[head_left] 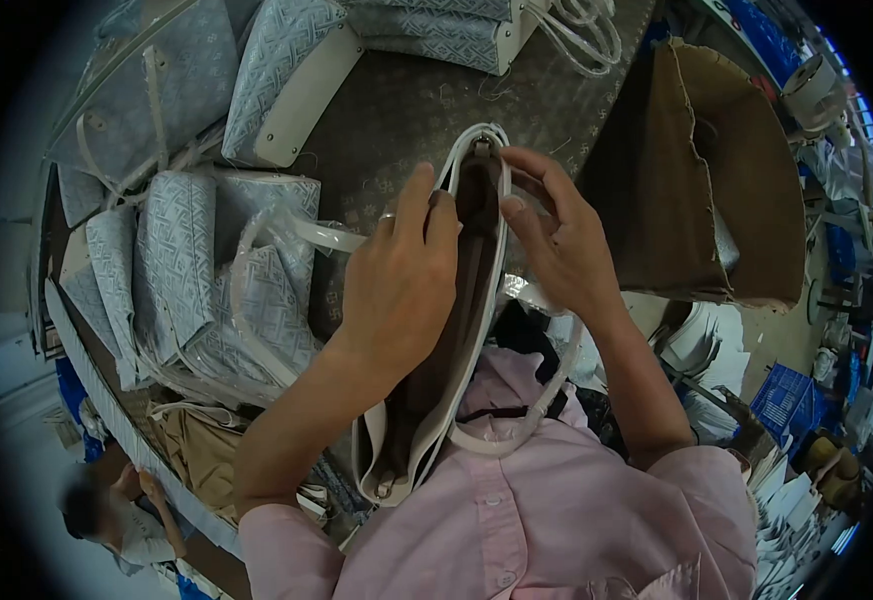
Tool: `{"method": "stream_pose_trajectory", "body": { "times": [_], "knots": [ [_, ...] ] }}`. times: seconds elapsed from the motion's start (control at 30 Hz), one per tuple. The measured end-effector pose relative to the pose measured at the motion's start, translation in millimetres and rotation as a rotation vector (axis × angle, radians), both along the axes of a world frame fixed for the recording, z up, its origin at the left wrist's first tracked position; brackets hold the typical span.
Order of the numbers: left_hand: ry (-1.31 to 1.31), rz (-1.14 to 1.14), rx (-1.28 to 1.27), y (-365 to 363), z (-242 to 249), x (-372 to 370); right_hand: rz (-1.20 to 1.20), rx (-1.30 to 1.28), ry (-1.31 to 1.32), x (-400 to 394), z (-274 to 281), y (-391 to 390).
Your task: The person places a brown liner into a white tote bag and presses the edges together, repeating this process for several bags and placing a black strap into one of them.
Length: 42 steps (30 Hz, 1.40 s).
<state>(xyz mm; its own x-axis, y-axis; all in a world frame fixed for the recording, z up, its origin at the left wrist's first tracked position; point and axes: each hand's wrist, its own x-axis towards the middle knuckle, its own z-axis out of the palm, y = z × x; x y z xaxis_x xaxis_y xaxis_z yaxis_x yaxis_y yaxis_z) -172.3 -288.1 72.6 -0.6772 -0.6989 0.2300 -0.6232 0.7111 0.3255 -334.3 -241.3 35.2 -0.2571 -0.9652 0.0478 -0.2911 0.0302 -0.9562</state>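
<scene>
I wear a pale pink button-up shirt (547,520), filling the bottom centre of the frame. 2 small round buttons run down its placket, 1 near the middle and 1 lower down. The sleeves are short or rolled, ending in soft folds at the lower left and lower right, so both my forearms are bare. On my left hand (402,285), a thin ring (386,216) circles 1 finger.

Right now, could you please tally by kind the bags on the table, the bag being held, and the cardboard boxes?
Grey patterned bags lying on the table: at least 5, overlapping, e.g.
White-trimmed bag held open by left hand and right hand: 1
Cardboard box: 1
Total: at least 7
</scene>
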Motion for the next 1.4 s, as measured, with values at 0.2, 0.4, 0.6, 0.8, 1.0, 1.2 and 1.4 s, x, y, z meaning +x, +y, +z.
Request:
{"method": "stream_pose_trajectory", "body": {
  "times": [0.2, 0.4, 0.6, 0.8, 1.0, 1.2, 1.4],
  "knots": [
    [0.020, 0.016, 0.108, -7.2, 0.8, 3.9, 0.054, 0.020, -0.283, 11.9, -2.9, 28.7],
    [-0.021, -0.006, 0.386, -12.5, -3.7, 8.1, 0.132, -0.099, 0.165, 0.0, 4.6, 36.7],
    [-0.023, -0.049, 0.365, -10.4, -6.9, 10.3, 0.335, 0.177, -0.387, -16.8, -9.3, 38.4],
    [-0.132, 0.062, 0.240, -3.8, 1.0, -8.7, 0.364, 0.167, -0.527, -20.7, -14.9, 40.1],
    [-0.119, 0.252, 0.243, -6.7, -7.8, -30.7, 0.415, 0.096, -0.345, -23.7, -24.4, 36.8],
    [-0.017, 0.168, 0.048, -10.4, -20.9, -30.3, 0.542, 0.147, -0.236, -37.7, -18.6, 24.6],
    [0.189, 0.129, 0.102, -4.7, -15.2, -32.3, 0.223, 0.033, 0.102, -21.2, -8.7, -27.3]
  ]
}}
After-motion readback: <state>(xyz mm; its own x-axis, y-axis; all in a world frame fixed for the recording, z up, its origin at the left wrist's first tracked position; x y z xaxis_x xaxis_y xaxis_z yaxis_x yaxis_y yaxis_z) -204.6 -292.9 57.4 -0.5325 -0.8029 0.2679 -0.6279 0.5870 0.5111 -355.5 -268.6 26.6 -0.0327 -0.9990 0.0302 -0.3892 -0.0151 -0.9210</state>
